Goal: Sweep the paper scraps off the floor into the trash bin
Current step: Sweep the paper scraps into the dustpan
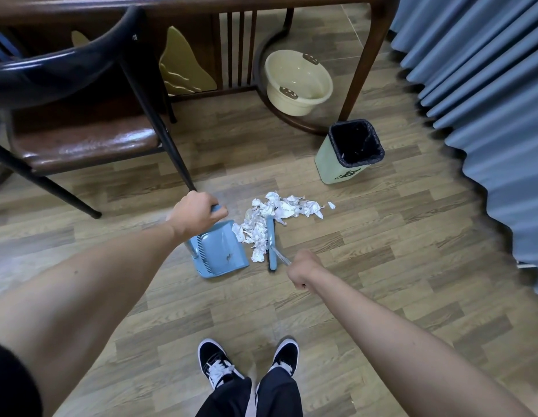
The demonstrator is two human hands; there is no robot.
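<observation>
A heap of crumpled white paper scraps lies on the wood floor in the middle. To its left a blue dustpan rests on the floor, mouth toward the scraps, with my left hand closed around its handle top. The blue broom head presses against the right side of the heap, and my right hand grips its thin metal handle. A pale green trash bin with a black liner stands behind and to the right of the scraps.
A dark chair with black legs stands at the left. A wooden table leg and a cream basin are behind. Blue curtains hang along the right. My shoes are near the bottom edge.
</observation>
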